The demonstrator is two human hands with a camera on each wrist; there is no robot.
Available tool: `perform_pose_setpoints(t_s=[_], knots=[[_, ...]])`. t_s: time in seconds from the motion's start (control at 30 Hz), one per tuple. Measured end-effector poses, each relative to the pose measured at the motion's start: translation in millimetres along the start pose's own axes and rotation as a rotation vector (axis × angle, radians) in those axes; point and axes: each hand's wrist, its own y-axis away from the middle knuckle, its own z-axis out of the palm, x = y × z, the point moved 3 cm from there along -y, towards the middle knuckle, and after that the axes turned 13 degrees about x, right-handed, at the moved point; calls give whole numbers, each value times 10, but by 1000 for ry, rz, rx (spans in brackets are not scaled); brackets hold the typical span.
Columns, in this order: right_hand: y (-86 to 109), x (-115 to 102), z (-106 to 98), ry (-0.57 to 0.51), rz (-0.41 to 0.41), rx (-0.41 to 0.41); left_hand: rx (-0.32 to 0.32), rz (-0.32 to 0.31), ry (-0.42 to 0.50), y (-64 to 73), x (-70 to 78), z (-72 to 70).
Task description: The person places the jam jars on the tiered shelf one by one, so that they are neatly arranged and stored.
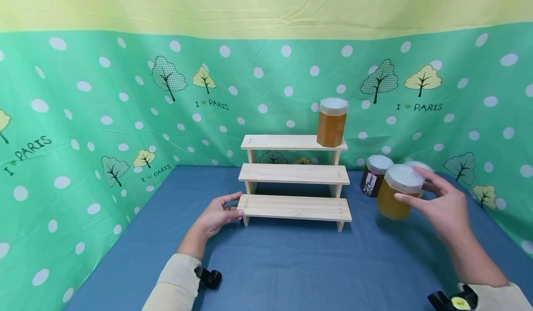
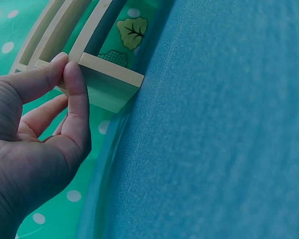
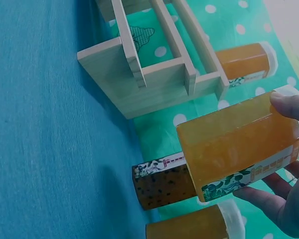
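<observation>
A pale wooden three-step rack [image 1: 291, 174] stands on the blue cloth. My left hand [image 1: 220, 214] pinches the left end of its lowest step between thumb and finger, seen close up in the left wrist view. To the right of the rack, my right hand [image 1: 447, 207] grips an amber jar [image 1: 395, 202] with a white lid, held off the cloth. The right wrist view shows this jar [image 3: 239, 144] tilted, with a printed label along one side. A similar amber jar [image 1: 331, 123] stands upright at the right end of the top step.
Behind the held jar stand a dark jar [image 1: 370, 179] with a white label and another white-lidded jar [image 1: 418, 165], mostly hidden in the head view; its amber body [image 3: 187, 224] shows in the right wrist view. A green dotted curtain [image 1: 125, 93] hangs behind and at both sides.
</observation>
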Motion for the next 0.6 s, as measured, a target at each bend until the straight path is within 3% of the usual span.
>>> perform_pose_setpoints(t_s=[0.33,0.6], knots=[[52,-134,2,-1,-69,-22,7,0,-10,3,1,-1],[64,-233,28,-30,-72,-74,5,-6,-8,9,21,0]])
